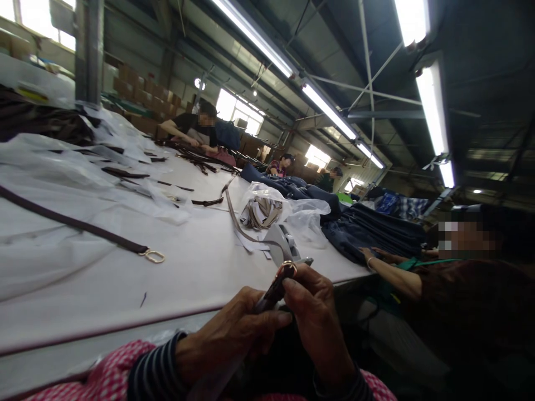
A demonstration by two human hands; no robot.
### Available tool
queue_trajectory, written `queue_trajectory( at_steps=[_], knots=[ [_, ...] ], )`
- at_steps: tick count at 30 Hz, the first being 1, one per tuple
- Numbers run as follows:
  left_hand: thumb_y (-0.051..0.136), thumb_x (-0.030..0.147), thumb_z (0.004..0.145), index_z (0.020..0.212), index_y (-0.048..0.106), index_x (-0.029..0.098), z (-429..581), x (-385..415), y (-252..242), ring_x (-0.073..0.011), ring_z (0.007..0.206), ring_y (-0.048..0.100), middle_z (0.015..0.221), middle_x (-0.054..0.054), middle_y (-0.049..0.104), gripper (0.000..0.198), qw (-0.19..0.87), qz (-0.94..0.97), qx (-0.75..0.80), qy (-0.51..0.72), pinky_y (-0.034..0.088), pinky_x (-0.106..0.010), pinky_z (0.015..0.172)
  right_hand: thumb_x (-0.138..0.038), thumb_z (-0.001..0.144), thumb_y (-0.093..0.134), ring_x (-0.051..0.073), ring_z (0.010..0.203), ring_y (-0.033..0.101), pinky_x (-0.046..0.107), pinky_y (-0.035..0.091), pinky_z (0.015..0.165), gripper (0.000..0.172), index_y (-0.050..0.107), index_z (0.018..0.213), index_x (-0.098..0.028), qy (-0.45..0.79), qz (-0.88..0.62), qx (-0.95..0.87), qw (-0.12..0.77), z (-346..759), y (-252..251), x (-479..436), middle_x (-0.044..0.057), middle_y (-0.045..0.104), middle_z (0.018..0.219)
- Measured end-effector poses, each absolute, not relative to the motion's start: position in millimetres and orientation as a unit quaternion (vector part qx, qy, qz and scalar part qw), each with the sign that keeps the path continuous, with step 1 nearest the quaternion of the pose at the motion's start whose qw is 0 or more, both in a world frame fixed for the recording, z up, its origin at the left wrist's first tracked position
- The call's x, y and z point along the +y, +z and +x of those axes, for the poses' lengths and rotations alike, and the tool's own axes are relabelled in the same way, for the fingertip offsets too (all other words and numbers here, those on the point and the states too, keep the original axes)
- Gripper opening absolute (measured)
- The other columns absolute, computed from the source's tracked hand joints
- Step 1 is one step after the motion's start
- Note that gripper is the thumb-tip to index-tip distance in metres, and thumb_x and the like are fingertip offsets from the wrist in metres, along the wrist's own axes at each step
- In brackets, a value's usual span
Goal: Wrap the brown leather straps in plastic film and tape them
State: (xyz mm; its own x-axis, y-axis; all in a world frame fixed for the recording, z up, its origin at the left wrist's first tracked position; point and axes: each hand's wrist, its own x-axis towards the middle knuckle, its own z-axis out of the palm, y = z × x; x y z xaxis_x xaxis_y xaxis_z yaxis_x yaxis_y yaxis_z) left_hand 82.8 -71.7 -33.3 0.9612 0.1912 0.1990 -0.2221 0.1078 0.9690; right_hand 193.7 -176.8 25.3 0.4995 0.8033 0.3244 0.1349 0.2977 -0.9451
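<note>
Both my hands sit close together at the near edge of a long white table [196, 267]. My left hand [228, 334] is closed around a dark brown belt [273, 292], thumb pressed along it. My right hand [315, 312] pinches the same belt near its gold-coloured ring buckle [288, 268]. Just beyond my fingers stands a grey hand tool [284, 245] on the table.
Another brown belt [75, 223] with a gold buckle lies across the table at left. A clear plastic bag [276, 209] holds folded straps. Dark jeans [376, 228] are piled at right, where a co-worker's hand [371, 256] rests. More people work farther back.
</note>
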Motion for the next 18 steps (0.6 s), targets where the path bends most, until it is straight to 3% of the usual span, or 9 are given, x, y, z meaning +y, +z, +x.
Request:
queue_trajectory(
  at_steps=[4, 7, 12, 18],
  knots=[
    [0.067, 0.058, 0.088, 0.062, 0.052, 0.016, 82.6, -72.6, -30.9, -0.0075, 0.046, 0.033, 0.05, 0.004, 0.043, 0.052, 0.77, 0.619, -0.002, 0.153, 0.023, -0.023, 0.045, -0.029, 0.084, 0.078, 0.014, 0.071, 0.055, 0.025, 0.044, 0.065, 0.011, 0.076, 0.083, -0.019, 0.189, -0.552, -0.452, 0.675, 189.4, 10.3, -174.8, 0.001, 0.063, 0.075],
    [0.065, 0.058, 0.09, 0.067, 0.045, 0.019, 76.7, -69.4, -32.1, -0.0074, 0.05, 0.026, 0.054, 0.007, 0.034, 0.05, 0.768, 0.624, 0.001, 0.146, 0.019, -0.024, 0.046, -0.031, 0.085, 0.078, 0.012, 0.071, 0.053, 0.023, 0.045, 0.063, 0.014, 0.076, 0.091, -0.019, 0.297, -0.515, -0.421, 0.685, 192.3, 4.1, -169.7, 0.001, 0.062, 0.08],
    [0.063, 0.055, 0.093, 0.07, 0.045, 0.019, 67.7, -67.3, -37.8, -0.0074, 0.051, 0.025, 0.057, 0.008, 0.034, 0.046, 0.764, 0.633, 0.003, 0.124, 0.018, -0.025, 0.048, -0.05, 0.079, 0.082, 0.007, 0.059, 0.048, 0.016, 0.043, 0.052, 0.052, 0.074, 0.118, -0.017, 0.491, -0.392, -0.336, 0.702, 202.3, 9.2, -150.1, 0.0, 0.061, 0.076],
    [0.074, 0.048, 0.084, 0.066, 0.052, 0.017, 56.6, -63.5, -29.1, -0.0081, 0.053, 0.033, 0.058, 0.005, 0.043, 0.042, 0.786, 0.612, -0.027, 0.08, 0.023, -0.024, 0.05, -0.022, 0.074, 0.084, 0.007, 0.05, 0.049, 0.017, 0.047, 0.048, 0.024, 0.074, 0.096, -0.018, 0.456, -0.425, -0.343, 0.703, 205.0, 29.6, -131.0, -0.004, 0.057, 0.066]
  ],
)
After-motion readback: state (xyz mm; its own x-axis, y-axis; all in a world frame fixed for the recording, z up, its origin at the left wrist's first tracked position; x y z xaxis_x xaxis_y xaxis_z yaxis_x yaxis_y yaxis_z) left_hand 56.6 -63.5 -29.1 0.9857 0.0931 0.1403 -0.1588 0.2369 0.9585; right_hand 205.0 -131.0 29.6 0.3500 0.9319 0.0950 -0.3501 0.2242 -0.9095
